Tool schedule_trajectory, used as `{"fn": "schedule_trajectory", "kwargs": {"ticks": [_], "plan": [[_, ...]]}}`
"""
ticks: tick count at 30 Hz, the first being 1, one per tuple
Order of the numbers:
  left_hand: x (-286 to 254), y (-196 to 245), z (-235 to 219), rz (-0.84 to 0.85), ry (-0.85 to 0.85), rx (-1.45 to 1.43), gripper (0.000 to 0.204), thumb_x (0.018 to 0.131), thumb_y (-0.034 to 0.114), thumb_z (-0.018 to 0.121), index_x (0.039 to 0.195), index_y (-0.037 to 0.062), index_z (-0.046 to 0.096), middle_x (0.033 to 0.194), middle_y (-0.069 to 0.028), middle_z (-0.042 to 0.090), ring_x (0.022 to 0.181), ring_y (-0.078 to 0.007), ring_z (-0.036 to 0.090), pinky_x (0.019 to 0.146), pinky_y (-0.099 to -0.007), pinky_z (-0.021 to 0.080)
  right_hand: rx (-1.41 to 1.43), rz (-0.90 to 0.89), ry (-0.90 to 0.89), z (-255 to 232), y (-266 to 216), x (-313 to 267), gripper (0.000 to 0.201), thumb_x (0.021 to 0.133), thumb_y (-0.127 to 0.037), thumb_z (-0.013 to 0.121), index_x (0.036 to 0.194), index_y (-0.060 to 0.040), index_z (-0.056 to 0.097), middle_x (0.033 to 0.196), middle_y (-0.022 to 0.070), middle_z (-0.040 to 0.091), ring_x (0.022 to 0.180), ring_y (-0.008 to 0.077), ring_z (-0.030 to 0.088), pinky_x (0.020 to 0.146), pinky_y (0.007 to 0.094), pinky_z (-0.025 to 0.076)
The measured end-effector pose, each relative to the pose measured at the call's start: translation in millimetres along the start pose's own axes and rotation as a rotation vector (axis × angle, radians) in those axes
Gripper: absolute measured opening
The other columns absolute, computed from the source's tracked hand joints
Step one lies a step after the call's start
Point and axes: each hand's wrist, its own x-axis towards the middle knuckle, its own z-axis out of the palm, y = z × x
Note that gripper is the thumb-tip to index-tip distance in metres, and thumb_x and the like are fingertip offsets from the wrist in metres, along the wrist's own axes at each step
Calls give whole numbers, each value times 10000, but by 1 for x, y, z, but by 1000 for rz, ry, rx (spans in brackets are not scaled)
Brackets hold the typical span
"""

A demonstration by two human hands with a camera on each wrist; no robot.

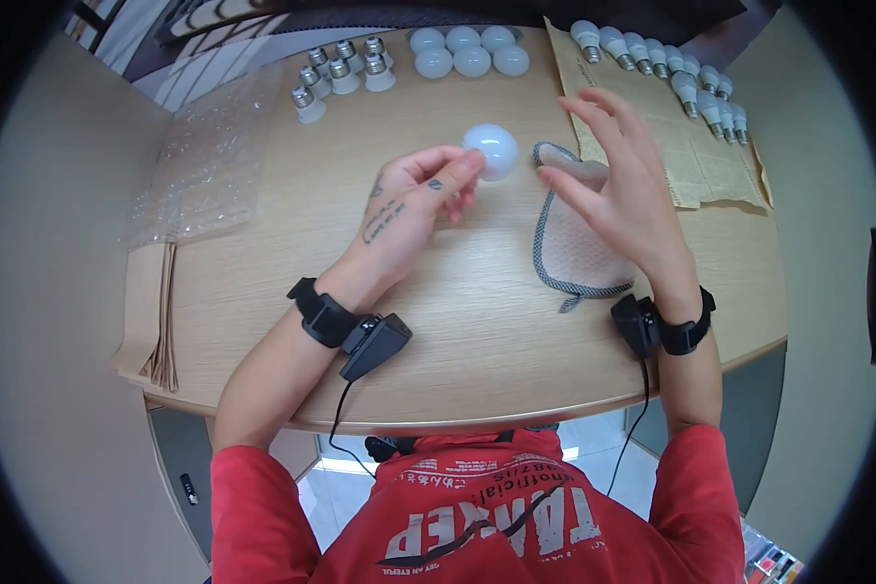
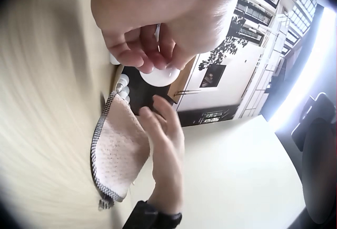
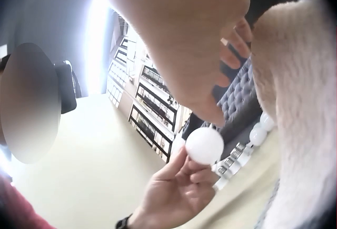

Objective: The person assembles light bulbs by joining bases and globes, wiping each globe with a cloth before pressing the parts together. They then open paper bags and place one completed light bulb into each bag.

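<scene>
The left hand pinches a round white bulb piece between thumb and fingers, raised above the table. Its round side faces away from the fingers; the part inside the grip is hidden. In the right wrist view the same white piece shows at the fingertips of the left hand. To the right, the right hand hangs over a pink cloth mitt with a checked edge, fingers spread, holding nothing. The mitt also appears in the left wrist view, beside the right hand.
White sockets with metal screw ends stand at the back left. Several round white domes sit at the back middle. Bulbs lie on brown paper at the back right. Bubble wrap and folded paper bags lie at the left.
</scene>
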Motion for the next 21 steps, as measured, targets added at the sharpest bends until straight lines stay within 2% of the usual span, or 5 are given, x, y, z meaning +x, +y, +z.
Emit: {"fn": "schedule_trajectory", "kwargs": {"ticks": [4,8,11,17,21], "plan": [[8,3,8,-72,-125,-46,232,961,253,641,1041,37,672,855,-7,618,760,-68,548,643,-215,418,513,93,-155,11,-20,-4,515,784,-205,759,1247,-60,586,1220,146,590,1140,311,573,931,379,463],[17,5,7,-140,-144,16,225,953,261,652,1029,50,673,826,11,608,732,-62,540,638,-208,418,607,216,-219,19,-15,-5,509,776,-210,778,1227,-50,605,1087,122,648,919,247,637,777,323,511],[27,18,-3,-64,-46,244,236,954,291,651,1002,62,672,800,23,591,715,-54,528,626,-207,423,657,280,-189,25,-10,-7,494,778,-211,784,1213,-48,617,1067,117,659,846,214,636,728,307,514],[57,35,-66,352,553,1084,362,857,336,744,1032,43,622,791,-8,572,708,-102,541,624,-256,454,613,244,-184,28,-7,-8,484,784,-222,781,1211,-55,623,1072,114,665,844,211,639,728,305,515],[70,25,-134,520,804,1411,512,811,347,768,1177,51,567,810,-71,590,716,-200,577,680,-345,481,589,237,-166,30,-4,-8,489,785,-239,779,1211,-56,624,1066,111,665,839,211,637,724,307,513]]}}
